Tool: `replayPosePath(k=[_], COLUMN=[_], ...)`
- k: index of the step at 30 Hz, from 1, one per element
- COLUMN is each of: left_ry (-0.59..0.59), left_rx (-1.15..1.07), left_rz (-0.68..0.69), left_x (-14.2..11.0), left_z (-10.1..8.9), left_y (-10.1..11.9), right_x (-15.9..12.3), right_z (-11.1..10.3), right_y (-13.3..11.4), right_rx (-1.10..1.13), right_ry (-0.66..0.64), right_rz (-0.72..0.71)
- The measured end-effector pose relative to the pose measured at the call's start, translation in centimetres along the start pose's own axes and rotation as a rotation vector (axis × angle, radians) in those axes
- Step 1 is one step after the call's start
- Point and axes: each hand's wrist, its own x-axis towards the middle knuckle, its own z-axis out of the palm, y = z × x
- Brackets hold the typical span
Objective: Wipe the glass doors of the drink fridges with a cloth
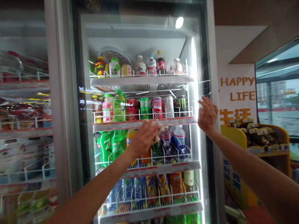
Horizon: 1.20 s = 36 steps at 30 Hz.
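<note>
The left hand (144, 137) reached into the open cooler (142, 34) at its third shelf (163, 168), fingers curled over the top of a dark green bottle (157, 151); motion blur left it unclear whether the grip had closed. That bottle stood between an orange bottle (130, 134) on the left and a purple bottle (166, 141) on the right. The right hand (206, 114) was spread flat, palm against the cooler's right door frame (211, 62), holding nothing. A yellow snack rack (268, 137) stood to the right.
</note>
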Motion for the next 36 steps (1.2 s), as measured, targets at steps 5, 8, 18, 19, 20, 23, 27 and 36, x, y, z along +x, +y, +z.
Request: replayPosePath(k=[5,8,18,19,20,23,27,36], left_ry=[0.046,0.247,-0.054,-0.071,-0.06,0.103,0.225,-0.098], left_rx=[0.017,0.078,-0.065,-0.061,-0.048,0.023,0.065,-0.002], left_rz=[-0.09,-0.583,0.214,0.192,0.099,-0.332,-0.537,0.095], left_x=[0.8,2.3,5.5,5.1,4.7,4.4,5.3,5.0], left_z=[-0.9,-1.9,0.7,0.2,-0.4,-2.1,-1.7,-1.7], left_y=[-5.2,-10.9,0.0,-1.5,-3.7,-10.9,-11.6,-6.7], right_x=[0.0,0.0,0.0,0.0,0.0,0.0,0.0,0.0], right_z=[0.0,0.0,0.0,0.0,0.1,0.1,0.1,0.2], right_y=[-0.1,-0.2,0.2,0.2,0.2,0.2,0.1,0.4], right_rx=[0.004,-0.009,-0.005,-0.001,0.003,0.011,-0.005,0.009], right_ry=[-0.006,-0.014,-0.009,0.0,0.005,0.011,0.002,0.022], right_rz=[0.025,0.04,0.001,-0.006,-0.011,-0.006,0.019,-0.016])
